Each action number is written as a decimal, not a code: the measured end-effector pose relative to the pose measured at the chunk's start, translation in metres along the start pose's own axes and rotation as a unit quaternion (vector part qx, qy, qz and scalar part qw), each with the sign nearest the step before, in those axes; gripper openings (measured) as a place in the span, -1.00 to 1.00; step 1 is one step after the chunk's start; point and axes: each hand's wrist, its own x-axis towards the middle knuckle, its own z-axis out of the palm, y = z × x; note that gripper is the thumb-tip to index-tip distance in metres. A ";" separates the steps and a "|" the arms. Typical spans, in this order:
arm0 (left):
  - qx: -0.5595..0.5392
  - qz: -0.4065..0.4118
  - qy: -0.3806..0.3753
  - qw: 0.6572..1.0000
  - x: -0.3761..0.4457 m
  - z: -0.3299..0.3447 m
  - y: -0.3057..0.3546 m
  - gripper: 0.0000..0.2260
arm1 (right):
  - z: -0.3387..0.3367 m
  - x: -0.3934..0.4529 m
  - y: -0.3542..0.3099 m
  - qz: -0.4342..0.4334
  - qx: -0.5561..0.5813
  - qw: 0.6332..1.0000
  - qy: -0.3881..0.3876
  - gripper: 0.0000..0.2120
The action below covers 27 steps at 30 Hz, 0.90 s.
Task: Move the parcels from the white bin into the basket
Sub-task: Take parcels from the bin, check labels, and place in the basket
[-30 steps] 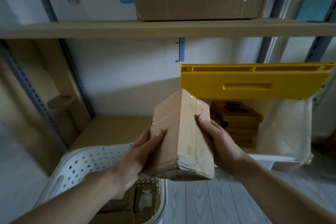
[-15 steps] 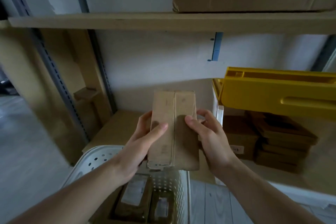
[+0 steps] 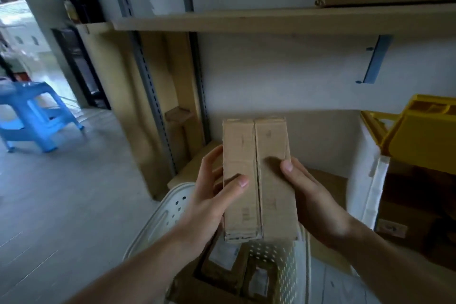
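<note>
At 9 o'clock a blue moulded-plastic stool stands on the grey plank floor. Toward centre, the left hand grips the left edge of a tall rectangular parcel of plain brown cardboard, thumb curled across its front and fingers wrapped behind. A straight seam runs down the parcel's middle; its lower corners look scuffed. It is held upright directly above the basket, a white plastic tub with a rounded rim and perforated walls, at 6 o'clock, which already holds several flat brown parcels with pale labels. The right hand clamps the parcel's right edge, thumb on the front face. At 3 o'clock sits the white bin, holding dark cardboard boxes under a yellow plastic crate. A wooden shelf spans 12 o'clock.
</note>
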 end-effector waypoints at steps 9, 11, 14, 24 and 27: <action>0.021 0.013 0.044 0.999 -0.011 -0.032 0.016 -0.27 | 0.036 0.032 0.005 -0.006 0.015 1.000 -0.008 -0.26; 0.027 0.003 0.025 0.999 -0.009 -0.033 0.016 -0.36 | 0.036 0.030 0.005 -0.012 -0.003 1.000 0.013 -0.23; 0.023 -0.032 0.081 0.996 0.000 -0.040 0.008 -0.56 | 0.034 0.028 0.005 -0.038 -0.015 0.991 0.124 -0.25; -0.021 0.013 -0.027 0.999 0.012 -0.024 -0.001 -0.27 | 0.031 0.030 0.000 -0.088 -0.048 0.969 0.227 -0.57; -0.037 0.029 -0.035 0.998 0.018 -0.027 -0.003 -0.37 | 0.029 0.031 -0.002 -0.105 -0.060 0.964 0.238 -0.67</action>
